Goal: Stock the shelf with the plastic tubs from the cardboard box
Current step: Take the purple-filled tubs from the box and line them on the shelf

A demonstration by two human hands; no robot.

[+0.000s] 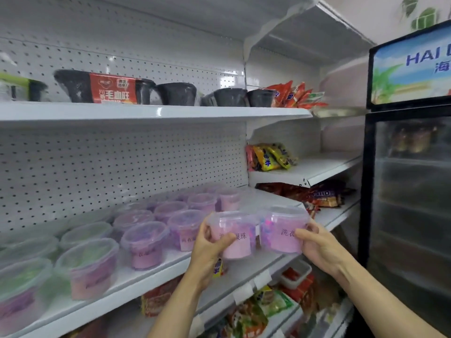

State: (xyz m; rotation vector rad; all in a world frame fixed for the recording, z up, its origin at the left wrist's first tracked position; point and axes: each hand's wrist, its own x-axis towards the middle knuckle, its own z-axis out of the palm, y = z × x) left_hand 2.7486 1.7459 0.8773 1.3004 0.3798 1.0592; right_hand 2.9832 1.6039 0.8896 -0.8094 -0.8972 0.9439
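I hold two clear plastic tubs of pink and purple beads side by side just above the front edge of the white middle shelf [244, 267]. My left hand [210, 247] grips the left tub [235, 234] and my right hand [317, 247] grips the right tub [283, 230]. Both tubs carry white paper labels and stand upright. Several more tubs [146, 240] of the same kind stand in rows on the shelf to the left. The cardboard box is out of view.
Black bowls [175, 93] and red snack packs [295, 95] line the upper shelf. Snack bags [271, 157] lie on the right-hand shelves, more packets [266, 303] on the shelf below. A glass-door fridge [410, 191] stands at the right.
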